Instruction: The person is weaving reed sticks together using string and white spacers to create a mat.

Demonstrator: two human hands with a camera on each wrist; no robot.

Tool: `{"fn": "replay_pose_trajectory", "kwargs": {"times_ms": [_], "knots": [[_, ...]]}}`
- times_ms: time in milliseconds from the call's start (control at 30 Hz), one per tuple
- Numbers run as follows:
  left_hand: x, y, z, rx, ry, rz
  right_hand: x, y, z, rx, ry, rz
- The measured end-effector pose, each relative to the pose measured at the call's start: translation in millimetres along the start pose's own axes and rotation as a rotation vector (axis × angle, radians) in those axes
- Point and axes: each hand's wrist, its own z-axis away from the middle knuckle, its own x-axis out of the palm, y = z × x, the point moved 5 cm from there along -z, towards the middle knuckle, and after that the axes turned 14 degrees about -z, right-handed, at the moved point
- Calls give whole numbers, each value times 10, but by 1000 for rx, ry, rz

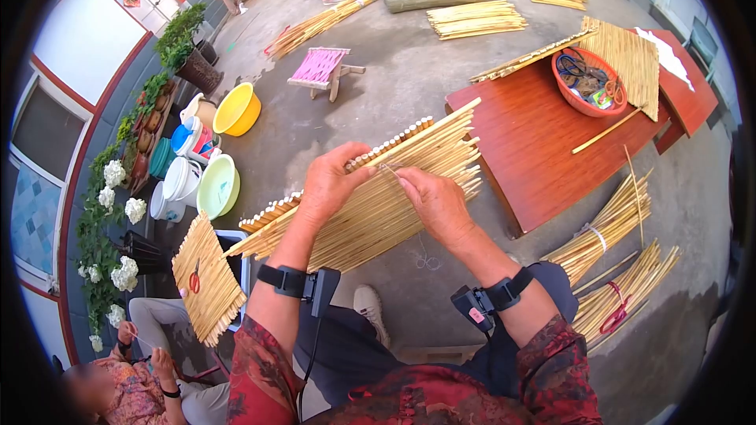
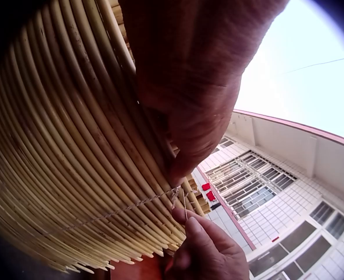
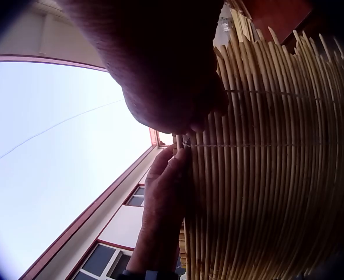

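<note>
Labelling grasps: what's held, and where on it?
Left hand: the stalk mat, by its far edge. Right hand: the thin cord, close to that edge.

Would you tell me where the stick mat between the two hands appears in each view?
Head: the stick mat is central.
Left wrist: it fills much of the left side.
Right wrist: it fills much of the right side.
Shared landmark: left hand and right hand meeting near its edge.

Grey concrete floor [image 1: 315,153] | red-brown bench [image 1: 543,149] | white walls [image 1: 90,27], red trim | barred window [image 2: 253,181] | daylight
</note>
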Motion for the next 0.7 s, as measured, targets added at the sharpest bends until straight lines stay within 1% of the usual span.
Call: {"fn": "replay_pose_trajectory", "kwargs": {"times_ms": [267,700], "knots": [[6,-18,-1,-3,-5,-14,22,-17,-13,-34,-6,-6],[11,-28,-2,14,12,-38,0,-63,-7,-20,1,-4]]}}
